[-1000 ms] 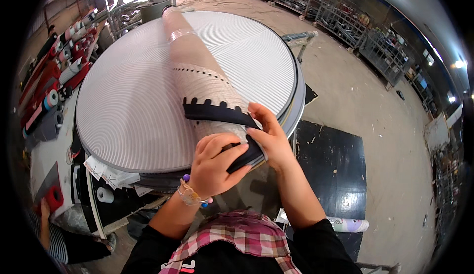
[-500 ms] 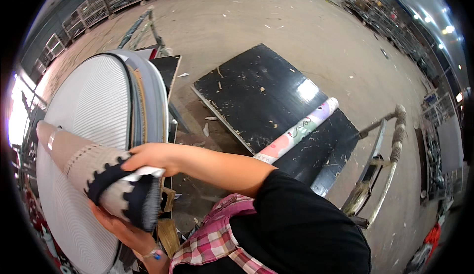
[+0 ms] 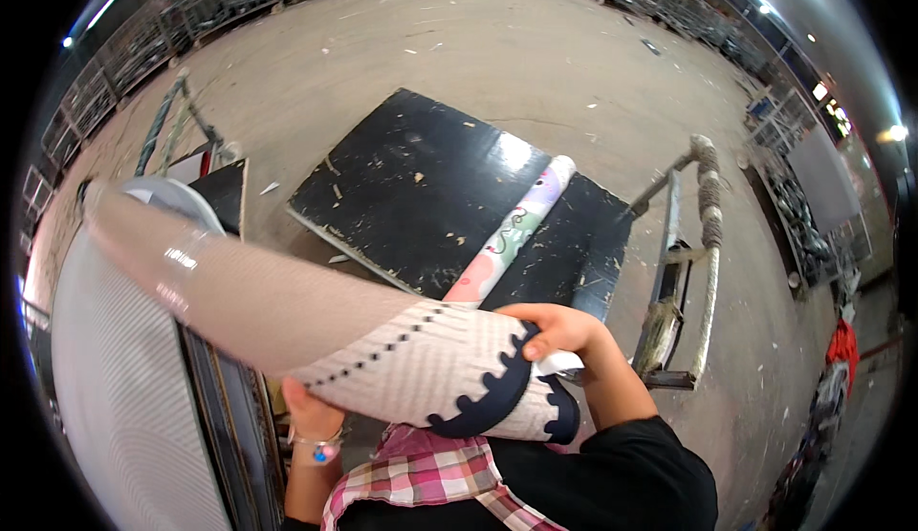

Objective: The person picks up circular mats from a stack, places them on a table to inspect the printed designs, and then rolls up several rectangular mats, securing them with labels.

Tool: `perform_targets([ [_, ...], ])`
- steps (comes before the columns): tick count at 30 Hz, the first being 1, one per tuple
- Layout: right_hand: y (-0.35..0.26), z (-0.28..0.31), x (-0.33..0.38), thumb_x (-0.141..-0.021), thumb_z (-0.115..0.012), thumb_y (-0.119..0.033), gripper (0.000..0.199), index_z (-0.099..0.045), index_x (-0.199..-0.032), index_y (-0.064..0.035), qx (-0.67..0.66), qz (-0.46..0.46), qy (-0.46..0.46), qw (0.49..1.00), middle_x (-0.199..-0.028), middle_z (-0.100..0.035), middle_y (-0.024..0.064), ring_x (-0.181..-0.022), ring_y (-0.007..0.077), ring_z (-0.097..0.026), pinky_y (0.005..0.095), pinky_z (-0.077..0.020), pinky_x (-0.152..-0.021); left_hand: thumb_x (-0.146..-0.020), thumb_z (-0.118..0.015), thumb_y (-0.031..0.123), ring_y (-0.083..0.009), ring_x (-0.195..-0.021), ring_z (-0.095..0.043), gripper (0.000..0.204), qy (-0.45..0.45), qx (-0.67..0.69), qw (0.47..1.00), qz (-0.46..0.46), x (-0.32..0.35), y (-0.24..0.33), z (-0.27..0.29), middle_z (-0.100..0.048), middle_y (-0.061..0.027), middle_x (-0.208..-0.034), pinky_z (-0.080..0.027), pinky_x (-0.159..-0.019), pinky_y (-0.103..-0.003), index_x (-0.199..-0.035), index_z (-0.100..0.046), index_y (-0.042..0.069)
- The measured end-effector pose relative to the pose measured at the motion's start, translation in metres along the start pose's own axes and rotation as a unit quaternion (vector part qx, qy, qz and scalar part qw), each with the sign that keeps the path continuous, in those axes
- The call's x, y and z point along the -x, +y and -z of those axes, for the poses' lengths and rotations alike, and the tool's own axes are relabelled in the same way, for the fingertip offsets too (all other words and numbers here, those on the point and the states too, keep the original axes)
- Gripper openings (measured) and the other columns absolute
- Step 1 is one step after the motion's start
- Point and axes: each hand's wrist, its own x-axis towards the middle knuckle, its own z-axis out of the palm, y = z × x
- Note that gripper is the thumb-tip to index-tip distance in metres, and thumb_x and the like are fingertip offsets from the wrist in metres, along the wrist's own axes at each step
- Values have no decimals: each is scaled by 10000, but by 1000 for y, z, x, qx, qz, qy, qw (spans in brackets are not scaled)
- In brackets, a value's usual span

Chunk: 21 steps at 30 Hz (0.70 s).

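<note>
A thick rolled rug (image 3: 249, 282) lies across my front, raised in both hands. Its back is beige; the patterned end has a dotted line and a navy scalloped border. My left hand (image 3: 311, 411) supports it from beneath near the middle, its thumb against the side and its other fingers hidden under the roll. At the bordered end, my right hand (image 3: 559, 332) clasps the edge, with a white tag (image 3: 559, 365) beside the fingers. Beyond the rug, a slimmer roll with a pastel print (image 3: 512, 235) rests on a black platform trolley (image 3: 382, 177).
Large pale ribbed discs (image 3: 115, 368) are stacked at my left, under the rug's far end. The trolley's wrapped handle frame (image 3: 708, 206) rises on the right. Wire cages (image 3: 229, 5) line the far wall, and paper scraps dot the concrete floor.
The rolled rug has been lifted off the ribbed discs and swung to the right across my body. Both hands moved with it, and the whole view turned to the right.
</note>
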Motion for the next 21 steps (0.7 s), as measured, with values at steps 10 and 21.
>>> perform_targets([
  [10,115,-2,134,-647,-714,-142,706,-343,-1222,28,-128,126,417,891,-1131,-493,97,-1036,182,-472,309,-373,-880,-787,-550,117,-237,-1091,-445,467,-372,-376,846,67,-76,-118,-99,-473,-132,-1172,-341,-918,-324,-1210,-375,25],
  [21,268,121,52,-702,-573,3,465,-394,-1131,-9,-58,2,655,753,-1013,-529,106,-885,185,-522,300,-421,-781,-763,-560,150,-264,-1006,-508,279,-350,-618,694,117,-57,-92,-23,-553,-136,-1054,-393,-859,-321,-1017,-567,34],
])
